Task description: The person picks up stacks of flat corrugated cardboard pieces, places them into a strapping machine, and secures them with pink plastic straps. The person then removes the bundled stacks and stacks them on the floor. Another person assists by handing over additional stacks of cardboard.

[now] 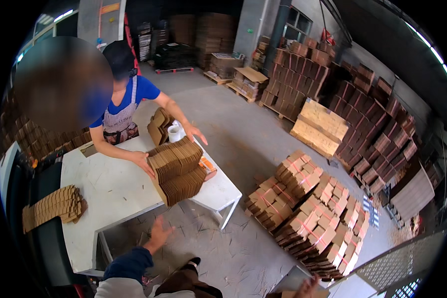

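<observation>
My left hand (160, 234) reaches out below the white table's near edge, fingers spread and holding nothing. Just above it, a stack of folded brown cardboard pieces (176, 171) stands at the table's edge, apart from my fingers. A co-worker in a blue shirt and checked apron has one hand (143, 163) against the stack's left side and the other hand (196, 134) raised beyond it. At the lower edge, my right hand (308, 288) is blurred, close to a brown cardboard surface (320, 294); its fingers cannot be made out.
On the white table (116, 184) stands a roll of white tape (174, 133). Overlapping cardboard pieces (54, 208) lie on a black conveyor (44, 238) at left. Strapped cardboard bundles (313, 208) stand on the floor at right, near a perforated metal panel (407, 263). Scraps litter the floor.
</observation>
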### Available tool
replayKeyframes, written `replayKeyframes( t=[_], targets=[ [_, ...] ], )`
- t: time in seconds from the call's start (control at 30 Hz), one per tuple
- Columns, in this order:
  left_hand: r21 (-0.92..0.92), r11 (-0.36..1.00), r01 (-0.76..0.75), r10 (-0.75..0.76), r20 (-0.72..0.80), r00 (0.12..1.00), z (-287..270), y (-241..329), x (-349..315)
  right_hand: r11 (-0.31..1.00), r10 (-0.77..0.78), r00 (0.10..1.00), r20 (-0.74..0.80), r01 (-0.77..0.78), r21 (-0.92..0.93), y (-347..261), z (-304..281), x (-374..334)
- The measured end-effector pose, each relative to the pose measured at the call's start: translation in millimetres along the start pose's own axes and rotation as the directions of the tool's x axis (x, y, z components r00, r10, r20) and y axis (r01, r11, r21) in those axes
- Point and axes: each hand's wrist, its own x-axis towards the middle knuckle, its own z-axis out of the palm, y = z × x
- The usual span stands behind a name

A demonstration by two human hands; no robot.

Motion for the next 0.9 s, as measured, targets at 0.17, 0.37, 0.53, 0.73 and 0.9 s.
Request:
replayKeyframes(
  t=[0.17, 0.37, 0.53, 0.73, 0.9],
  targets=[
    [-0.03, 0.996, -0.081, 0.067, -0.32, 0.945, -40.8, -30.8, 98.6, 0.966, -0.241, 0.775, 0.584, 0.252, 0.064, -88.2, 272.2, 60.2],
    [-0.179, 0.982, -0.052, -0.015, -0.351, 0.936, -36.8, -45.4, 179.8, 0.94, -0.325, 0.532, 0.782, 0.273, 0.205, -155.7, 565.5, 143.8],
    [-0.271, 0.959, 0.081, -0.148, -0.237, 0.96, -47.3, -43.0, 184.3, 0.987, -0.005, 0.429, 0.903, -0.144, 0.074, -207.1, 726.3, 170.6],
    [-0.487, 0.873, -0.021, -0.118, -0.252, 0.96, -41.5, -60.3, 191.1, 0.984, 0.154, 0.199, 0.968, -0.118, -0.132, -216.9, 721.9, 139.1],
    [-0.485, 0.875, 0.002, -0.109, -0.193, 0.975, -47.1, -75.7, 198.7, 0.979, 0.035, -0.033, 0.999, 0.201, -0.027, -187.6, 740.7, 138.3]
  ],
)
